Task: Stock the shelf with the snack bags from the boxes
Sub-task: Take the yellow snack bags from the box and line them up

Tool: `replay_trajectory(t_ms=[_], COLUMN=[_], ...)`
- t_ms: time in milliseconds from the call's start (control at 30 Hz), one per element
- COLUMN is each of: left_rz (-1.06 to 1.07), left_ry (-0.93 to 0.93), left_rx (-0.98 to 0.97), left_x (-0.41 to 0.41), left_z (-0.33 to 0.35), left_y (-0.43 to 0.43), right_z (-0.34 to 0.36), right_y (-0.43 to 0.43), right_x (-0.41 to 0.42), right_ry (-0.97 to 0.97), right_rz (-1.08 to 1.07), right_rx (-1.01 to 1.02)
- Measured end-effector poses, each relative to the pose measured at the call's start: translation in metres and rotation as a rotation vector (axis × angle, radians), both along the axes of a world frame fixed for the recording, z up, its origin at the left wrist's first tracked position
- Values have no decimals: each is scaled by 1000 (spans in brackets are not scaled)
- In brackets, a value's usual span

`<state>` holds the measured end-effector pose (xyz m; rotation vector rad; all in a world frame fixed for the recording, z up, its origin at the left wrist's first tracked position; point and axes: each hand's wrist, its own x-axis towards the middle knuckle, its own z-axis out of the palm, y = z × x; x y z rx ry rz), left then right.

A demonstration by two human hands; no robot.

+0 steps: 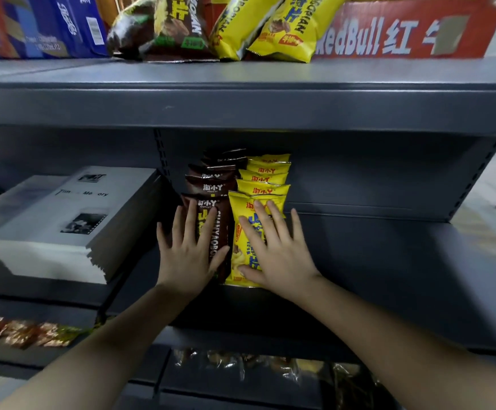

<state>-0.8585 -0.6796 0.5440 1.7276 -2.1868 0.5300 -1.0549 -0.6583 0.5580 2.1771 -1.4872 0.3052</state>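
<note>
Grey steel shelf (359, 261) carries two upright rows of glossy snack bags directly under both palms: dark brown bags (211, 184) on the left, yellow bags (266, 179) on the right. More bags lie above the hands on the top shelf. To square the rows well, I would press evenly and gently, keeping fronts level without crushing. Left hand (189, 250) and right hand (273, 247) lie flat, fingers spread, gripping nothing.

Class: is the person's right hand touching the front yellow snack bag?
Touching. Head view: the right hand lies flat on the front yellow snack bag.
</note>
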Motion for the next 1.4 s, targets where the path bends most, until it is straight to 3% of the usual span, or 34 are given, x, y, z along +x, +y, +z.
replay_trajectory(t_ms=[167,367,600,833,1033,1133,1233,1400], left_rz=[9,-314,-588,-719,-803,-737,-702,-573], left_ry=[121,245,369,244,85,-83,-185,-219], left_rx=[-27,-127,-84,249,784,1011,1111,1277], left_x=[-23,-82,-150,-205,-249,-271,-288,-306], left_z=[23,22,-22,-99,-151,-178,-206,-252], left_y=[29,89,171,234,268,281,288,281], right_z=[18,14,-28,-100,-170,-203,-234,-275], right_y=[28,93,198,285,325,335,340,327], right_x=[-3,-45,-141,-231,-276,-290,-300,-308], right_ry=[-124,-254,-347,-354,-353,-317,-371,-530], right_rz=[29,34,-11,-164,-378,-506,-585,-666], right_rx=[-15,-9,17,156,525,786,1002,1127])
